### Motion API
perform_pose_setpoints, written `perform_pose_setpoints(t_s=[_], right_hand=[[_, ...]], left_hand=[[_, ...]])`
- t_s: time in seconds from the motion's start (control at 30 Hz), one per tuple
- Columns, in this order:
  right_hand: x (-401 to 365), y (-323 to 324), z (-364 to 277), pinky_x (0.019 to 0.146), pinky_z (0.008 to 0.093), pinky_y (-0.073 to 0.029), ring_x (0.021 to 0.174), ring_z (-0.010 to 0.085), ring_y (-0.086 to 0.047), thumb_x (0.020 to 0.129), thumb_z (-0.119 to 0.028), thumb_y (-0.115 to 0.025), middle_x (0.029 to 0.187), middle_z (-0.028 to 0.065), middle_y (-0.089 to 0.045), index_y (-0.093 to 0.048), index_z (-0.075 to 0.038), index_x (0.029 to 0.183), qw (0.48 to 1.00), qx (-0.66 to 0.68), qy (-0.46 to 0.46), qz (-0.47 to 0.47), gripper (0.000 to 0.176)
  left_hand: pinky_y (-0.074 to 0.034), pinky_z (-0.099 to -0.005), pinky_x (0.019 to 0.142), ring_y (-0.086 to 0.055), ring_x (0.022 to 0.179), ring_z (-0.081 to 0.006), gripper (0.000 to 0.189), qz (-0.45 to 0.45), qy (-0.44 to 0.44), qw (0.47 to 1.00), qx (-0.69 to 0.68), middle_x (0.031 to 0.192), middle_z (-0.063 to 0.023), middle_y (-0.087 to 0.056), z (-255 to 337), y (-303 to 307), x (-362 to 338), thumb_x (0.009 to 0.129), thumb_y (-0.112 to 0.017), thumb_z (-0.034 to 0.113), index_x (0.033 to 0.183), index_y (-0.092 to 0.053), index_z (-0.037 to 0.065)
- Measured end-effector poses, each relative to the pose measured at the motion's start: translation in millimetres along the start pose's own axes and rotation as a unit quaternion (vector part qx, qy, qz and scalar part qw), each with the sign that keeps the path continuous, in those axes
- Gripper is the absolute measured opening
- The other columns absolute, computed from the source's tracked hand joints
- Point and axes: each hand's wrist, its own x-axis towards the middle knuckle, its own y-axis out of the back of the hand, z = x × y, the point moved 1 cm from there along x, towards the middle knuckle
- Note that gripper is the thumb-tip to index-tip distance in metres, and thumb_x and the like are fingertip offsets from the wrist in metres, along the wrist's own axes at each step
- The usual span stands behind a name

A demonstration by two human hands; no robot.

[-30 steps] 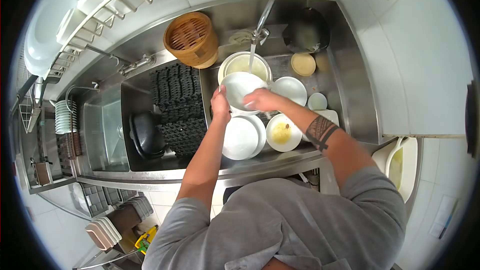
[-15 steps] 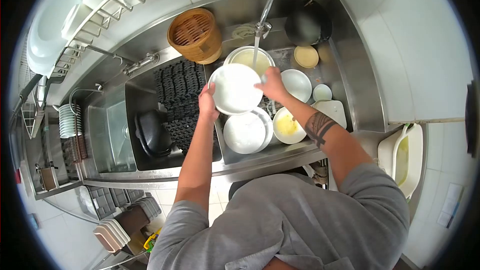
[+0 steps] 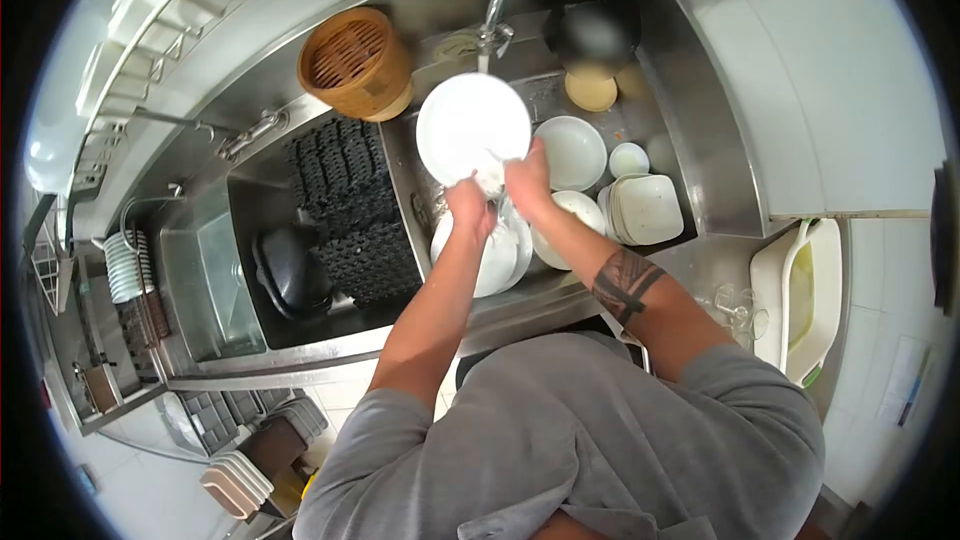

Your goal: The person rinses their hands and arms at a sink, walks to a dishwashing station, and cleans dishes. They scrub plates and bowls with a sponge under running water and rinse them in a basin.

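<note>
A white plate [image 3: 474,120] is tilted up over the right sink basin, below the faucet. Closed at its lower rim is my left hand [image 3: 467,204]. My right hand [image 3: 528,180] grips at the lower right rim, its fingers partly hidden. Between the hands is a small whitish patch, foam or water, too blurred to tell. Under my wrists lie stacked white plates [image 3: 497,265]. A white bowl [image 3: 570,153] sits just right of my right hand, and another white dish [image 3: 572,208] is partly covered by my forearm.
A bamboo steamer [image 3: 355,65] stands behind the divider. At the back right are a black wok [image 3: 595,25] and a round tan dish [image 3: 591,92]. Square plates [image 3: 650,210] and a small cup [image 3: 629,159] lie right. Black mats [image 3: 345,205] and a black pot [image 3: 290,270] occupy the middle basin.
The plate has moved up toward the faucet and tilted. My left hand has shifted from its left side to the lower rim, and both hands are now closer together. The camera view has shifted.
</note>
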Motion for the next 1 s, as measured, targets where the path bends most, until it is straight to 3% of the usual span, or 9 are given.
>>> perform_pose_setpoints(t_s=[0.23,0.37,0.43,0.57,0.7,0.73,0.83,0.9,1.0], right_hand=[[31.5,88.8,-13.2,0.098,0.0397,-0.049,0.112,0.0339,-0.065,0.083,-0.013,-0.075,0.118,0.0177,-0.067,-0.053,-0.002,0.121,0.973,-0.069,0.148,-0.163,0.045],[93.3,89.9,38.4,0.099,0.0384,-0.05,0.118,0.024,-0.063,0.098,-0.023,-0.063,0.125,0.0092,-0.066,-0.056,-0.004,0.127,0.946,0.209,-0.023,-0.245,0.036],[84.7,83.1,124.7,0.104,0.0397,-0.049,0.122,0.0231,-0.06,0.102,-0.034,-0.056,0.132,0.0131,-0.063,-0.054,-0.007,0.139,0.77,0.487,-0.211,-0.355,0.046],[42.7,115.2,49.5,0.108,0.0405,-0.048,0.125,0.0237,-0.059,0.103,-0.036,-0.052,0.137,0.0141,-0.061,-0.051,-0.009,0.145,0.729,0.551,-0.317,-0.256,0.05],[116.3,147.3,119.8,0.098,0.0416,-0.051,0.117,0.0254,-0.062,0.092,-0.026,-0.069,0.135,0.015,-0.06,-0.058,-0.004,0.137,0.886,0.34,-0.235,-0.212,0.051],[139.9,153.8,135.5,0.098,0.0404,-0.051,0.119,0.0281,-0.061,0.088,-0.028,-0.07,0.135,0.0169,-0.061,-0.064,-0.002,0.126,0.949,0.102,-0.181,-0.237,0.047],[185.8,159.1,151.0,0.098,0.04,-0.05,0.119,0.0324,-0.062,0.08,-0.03,-0.071,0.129,0.0209,-0.065,-0.072,0.001,0.111,0.956,-0.22,-0.049,-0.188,0.043],[206.4,158.3,152.7,0.098,0.0409,-0.05,0.117,0.034,-0.063,0.078,-0.03,-0.072,0.125,0.0231,-0.066,-0.073,0.001,0.106,0.948,-0.292,0.017,-0.125,0.042],[229.1,155.1,153.6,0.099,0.0435,-0.05,0.113,0.0374,-0.064,0.079,-0.033,-0.073,0.12,0.0223,-0.069,-0.075,-0.001,0.106,0.902,-0.392,-0.029,-0.182,0.042]], left_hand=[[-0.054,-0.0308,0.062,-0.065,0.071,-0.0146,0.029,-0.162,-0.054,0.904,0.391,0.088,-0.0085,-0.07,99.3,-57.9,-55.7,0.096,-0.07,0.016,0.116,-0.063,-0.003],[-0.053,-0.0325,0.072,-0.065,0.079,-0.0143,0.037,-0.206,0.062,0.906,0.365,0.088,-0.0091,-0.073,63.1,-105.3,-109.0,0.09,-0.077,0.025,0.108,-0.071,-0.007],[-0.055,-0.0372,0.076,-0.07,0.08,-0.0231,0.042,-0.166,0.034,0.879,0.445,0.087,-0.0149,-0.074,21.7,-111.2,-97.2,0.091,-0.075,0.032,0.106,-0.072,-0.008],[-0.055,-0.045,0.083,-0.071,0.09,-0.0415,0.045,-0.082,-0.042,0.803,0.588,0.091,-0.0299,-0.071,30.9,-119.0,-73.5,0.091,-0.068,0.036,0.1,-0.072,-0.008],[-0.053,-0.0482,0.089,-0.068,0.102,-0.0454,0.046,-0.109,-0.042,0.745,0.657,0.096,-0.0337,-0.069,4.2,-112.9,-58.5,0.094,-0.063,0.036,0.098,-0.07,-0.009],[-0.053,-0.0471,0.09,-0.068,0.102,-0.0456,0.048,-0.116,-0.059,0.761,0.635,0.097,-0.0342,-0.069,-9.0,-113.6,-58.2,0.094,-0.063,0.037,0.103,-0.068,-0.01],[-0.053,-0.047,0.091,-0.067,0.106,-0.0435,0.079,-0.2,-0.033,0.804,0.559,0.112,-0.0351,-0.065,-15.5,-107.7,-41.0,0.094,-0.06,0.058,0.129,-0.055,-0.013],[-0.053,-0.0498,0.094,-0.065,0.108,-0.0397,0.109,0.01,0.289,0.95,0.117,0.125,-0.031,-0.058,-12.6,-98.4,-22.6,0.09,-0.049,0.079,0.143,-0.037,-0.015],[-0.059,-0.0505,0.085,-0.068,0.086,-0.0305,0.084,0.048,0.383,0.922,0.03,0.111,-0.0208,-0.062,-2.3,-77.9,14.8,0.097,-0.039,0.072,0.138,-0.046,-0.001]])
